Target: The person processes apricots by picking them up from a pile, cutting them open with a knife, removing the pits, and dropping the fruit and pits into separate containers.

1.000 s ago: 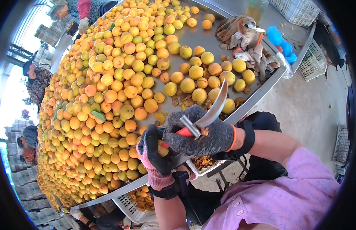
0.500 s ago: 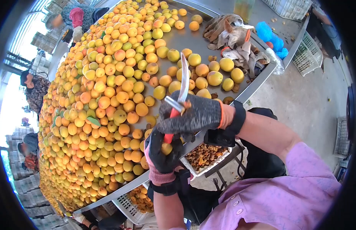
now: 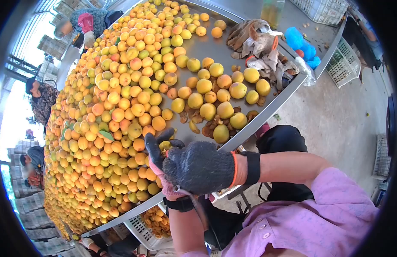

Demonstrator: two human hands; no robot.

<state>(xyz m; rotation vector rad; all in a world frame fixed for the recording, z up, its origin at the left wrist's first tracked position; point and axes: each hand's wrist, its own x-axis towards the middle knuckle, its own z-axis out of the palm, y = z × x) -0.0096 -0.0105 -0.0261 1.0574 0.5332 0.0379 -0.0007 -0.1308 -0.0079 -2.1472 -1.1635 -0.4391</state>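
My right hand (image 3: 200, 167), in a dark grey knit glove with an orange cuff, is closed around a knife. The knife's curved blade (image 3: 199, 210) points down toward my lap, blurred, and its handle is hidden in the fist. Just behind, my left hand (image 3: 154, 150), in a black-and-pink glove, has its fingers curled about an apricot (image 3: 165, 145), of which only a small yellow part shows. My right hand overlaps the left one and covers its palm. Loose apricots (image 3: 221, 133) and brown scraps (image 3: 209, 127) lie on the metal table near both hands.
A large heap of apricots (image 3: 121, 115) covers the table's left side. Crumpled cloths (image 3: 267, 53) and a blue plastic bag (image 3: 303, 45) lie at the right corner. Below the metal rim (image 3: 267, 113) sits a crate of apricot pieces (image 3: 157, 222). Other people work across the table.
My right hand has turned over, swinging the knife's blade from pointing up to pointing down toward me. My left hand has moved up and left, its fingers now extending past the right fist.
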